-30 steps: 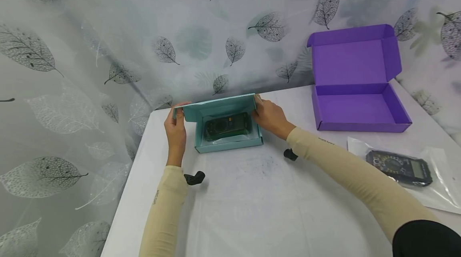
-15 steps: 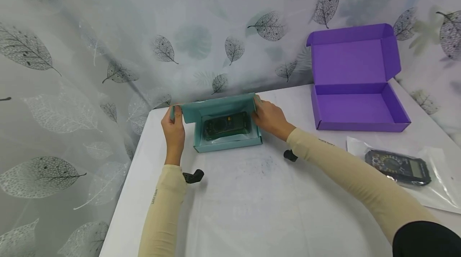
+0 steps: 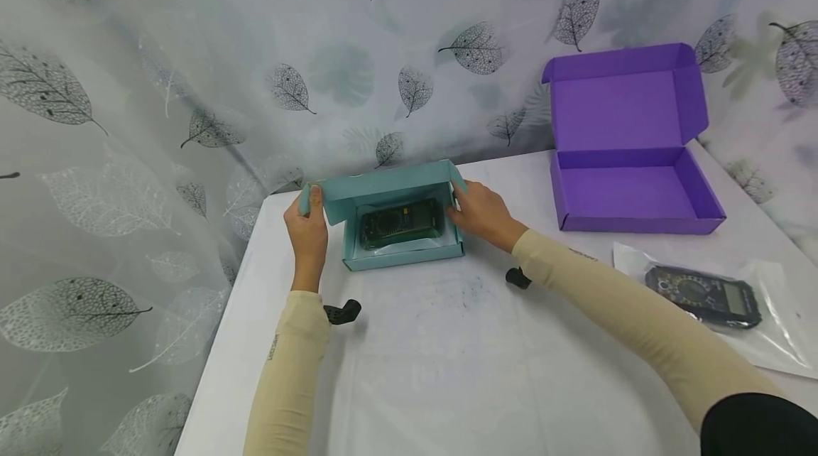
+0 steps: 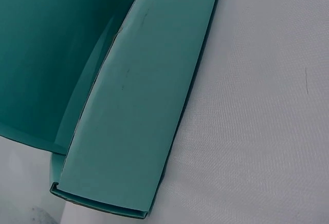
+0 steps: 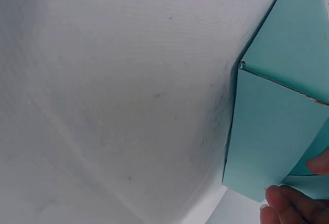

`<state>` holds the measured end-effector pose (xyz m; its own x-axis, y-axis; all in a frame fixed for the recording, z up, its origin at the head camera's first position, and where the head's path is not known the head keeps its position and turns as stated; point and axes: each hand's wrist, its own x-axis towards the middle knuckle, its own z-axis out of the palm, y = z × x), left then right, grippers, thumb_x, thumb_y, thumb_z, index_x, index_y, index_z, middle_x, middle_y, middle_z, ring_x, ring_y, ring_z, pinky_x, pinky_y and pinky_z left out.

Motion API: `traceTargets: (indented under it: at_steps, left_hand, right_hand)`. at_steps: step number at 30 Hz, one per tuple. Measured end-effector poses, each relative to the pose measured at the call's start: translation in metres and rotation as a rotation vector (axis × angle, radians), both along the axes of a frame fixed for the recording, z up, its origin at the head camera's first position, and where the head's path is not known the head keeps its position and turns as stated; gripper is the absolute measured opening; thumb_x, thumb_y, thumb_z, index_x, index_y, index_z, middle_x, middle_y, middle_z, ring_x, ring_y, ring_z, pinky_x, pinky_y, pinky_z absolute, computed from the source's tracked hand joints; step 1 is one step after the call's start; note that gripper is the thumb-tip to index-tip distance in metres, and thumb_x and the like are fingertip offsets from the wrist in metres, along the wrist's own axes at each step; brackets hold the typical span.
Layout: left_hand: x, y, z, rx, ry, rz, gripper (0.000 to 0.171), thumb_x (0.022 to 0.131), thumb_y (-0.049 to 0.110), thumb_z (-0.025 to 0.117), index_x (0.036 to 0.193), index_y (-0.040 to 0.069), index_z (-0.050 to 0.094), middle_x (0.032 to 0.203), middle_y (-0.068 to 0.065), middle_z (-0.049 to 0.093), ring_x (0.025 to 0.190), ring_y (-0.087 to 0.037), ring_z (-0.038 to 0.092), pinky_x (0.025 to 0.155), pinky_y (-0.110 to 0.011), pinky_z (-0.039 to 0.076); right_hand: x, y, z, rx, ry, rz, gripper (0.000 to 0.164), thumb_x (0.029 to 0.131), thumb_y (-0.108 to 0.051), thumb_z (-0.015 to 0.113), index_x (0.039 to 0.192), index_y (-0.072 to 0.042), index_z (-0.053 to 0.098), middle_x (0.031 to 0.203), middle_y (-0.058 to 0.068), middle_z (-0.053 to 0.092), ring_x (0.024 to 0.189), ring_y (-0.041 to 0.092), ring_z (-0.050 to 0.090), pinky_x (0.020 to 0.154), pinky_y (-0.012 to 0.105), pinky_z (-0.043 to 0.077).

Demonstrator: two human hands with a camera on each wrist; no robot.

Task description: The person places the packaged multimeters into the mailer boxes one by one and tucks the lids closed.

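Note:
A teal cardboard box [image 3: 402,259] lies at the table's far side with its lid [image 3: 390,179] raised. Inside is a dark multimeter [image 3: 402,222] on clear plastic wrap. My left hand [image 3: 308,237] pinches the lid's left side flap, thumb upright in front and the other fingers hidden behind. At the lid's right end my right hand [image 3: 484,213] holds the right side flap; the right wrist view catches its fingertips [image 5: 282,203] at the box's corner. In the left wrist view only the box's side wall [image 4: 139,90] appears, without the hand.
A purple box [image 3: 639,225] stands with its lid up at the back right. Nearer, a second multimeter [image 3: 703,296] lies in a clear plastic bag [image 3: 782,328]. Behind the white table [image 3: 447,371] hangs a leaf-patterned curtain [image 3: 358,51].
The lid has tilted a little, so its front strip and right side flap show more. My right hand has shifted slightly right and down. The multimeters and purple box stay put.

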<state>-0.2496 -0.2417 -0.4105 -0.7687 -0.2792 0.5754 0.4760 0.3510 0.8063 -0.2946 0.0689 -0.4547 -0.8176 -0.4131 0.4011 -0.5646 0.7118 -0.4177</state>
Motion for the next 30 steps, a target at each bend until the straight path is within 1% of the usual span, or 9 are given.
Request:
traceTargets:
  at_steps: [2,6,9,13,17,20,23,27,30]
  left_hand:
    - [0.007,0.005,0.007,0.001,-0.001,0.004,0.046,0.11,0.014,0.055,0.068,0.009,0.038,0.06,0.004,0.028,0.058,-0.011,0.024,0.061,-0.031,0.028]
    - [0.008,0.004,0.005,0.014,-0.009,0.014,0.048,0.11,0.013,0.055,0.067,0.008,0.034,0.059,0.004,0.027,0.056,-0.011,0.022,0.06,-0.03,0.027]
    - [0.008,0.005,0.004,0.032,-0.013,0.002,0.048,0.11,0.013,0.055,0.067,0.009,0.034,0.058,0.004,0.028,0.056,-0.01,0.023,0.06,-0.03,0.027]
    - [0.008,0.006,0.004,0.043,-0.005,-0.012,0.048,0.11,0.012,0.055,0.067,0.008,0.035,0.058,0.004,0.028,0.056,-0.01,0.023,0.06,-0.03,0.027]
    - [0.008,0.007,0.005,0.042,0.007,-0.007,0.048,0.109,0.012,0.055,0.067,0.007,0.033,0.059,0.004,0.027,0.057,-0.01,0.021,0.061,-0.03,0.026]
    - [0.008,0.007,0.005,0.048,0.007,-0.011,0.047,0.109,0.011,0.056,0.068,0.004,0.034,0.06,0.004,0.027,0.058,-0.01,0.022,0.062,-0.031,0.028]
    - [0.009,0.007,0.006,0.045,0.005,-0.02,0.043,0.109,0.011,0.056,0.07,0.003,0.038,0.061,0.003,0.029,0.06,-0.011,0.025,0.065,-0.031,0.03]
    - [0.01,0.007,0.006,0.028,0.006,-0.015,0.039,0.107,0.009,0.057,0.072,0.003,0.043,0.062,0.004,0.03,0.06,-0.011,0.026,0.064,-0.031,0.03]
    - [0.009,0.007,0.007,0.011,0.005,-0.008,0.037,0.107,0.008,0.057,0.073,-0.002,0.046,0.061,0.004,0.032,0.06,-0.01,0.027,0.063,-0.03,0.03]
  right_hand:
    - [0.001,0.0,0.0,0.002,-0.036,-0.004,0.049,0.095,-0.006,0.07,0.138,-0.006,0.048,0.088,0.015,0.066,0.073,0.027,0.062,0.057,0.042,0.05]
    - [0.002,0.001,-0.001,-0.008,-0.112,-0.016,0.053,0.097,-0.01,0.069,0.145,-0.005,0.047,0.111,0.02,0.069,0.096,0.034,0.068,0.072,0.049,0.057]
    - [0.003,0.003,-0.003,-0.037,-0.168,-0.018,0.058,0.097,-0.006,0.065,0.15,-0.004,0.043,0.126,0.022,0.064,0.112,0.037,0.065,0.08,0.052,0.056]
    - [0.005,0.007,-0.001,-0.123,-0.191,-0.002,0.062,0.093,0.004,0.055,0.153,-0.005,0.04,0.139,0.02,0.057,0.123,0.037,0.06,0.089,0.054,0.054]
    - [0.007,0.012,0.011,-0.253,-0.164,-0.008,0.058,0.093,0.005,0.049,0.15,-0.002,0.045,0.14,0.017,0.057,0.12,0.034,0.059,0.089,0.052,0.054]
    - [0.006,0.016,0.022,-0.37,-0.112,-0.015,0.051,0.094,0.004,0.047,0.145,0.002,0.05,0.133,0.018,0.062,0.113,0.034,0.062,0.086,0.051,0.054]
    - [0.005,0.019,0.033,-0.487,-0.039,-0.011,0.039,0.1,0.002,0.047,0.137,0.004,0.057,0.125,0.017,0.068,0.11,0.033,0.065,0.086,0.05,0.054]
    - [0.008,0.019,0.046,-0.594,0.022,0.008,0.028,0.107,-0.013,0.054,0.129,0.002,0.065,0.115,0.014,0.073,0.105,0.028,0.067,0.085,0.049,0.055]
    - [0.014,0.016,0.054,-0.602,0.024,0.051,0.031,0.107,-0.023,0.058,0.125,-0.001,0.069,0.11,0.011,0.073,0.101,0.025,0.067,0.083,0.047,0.054]
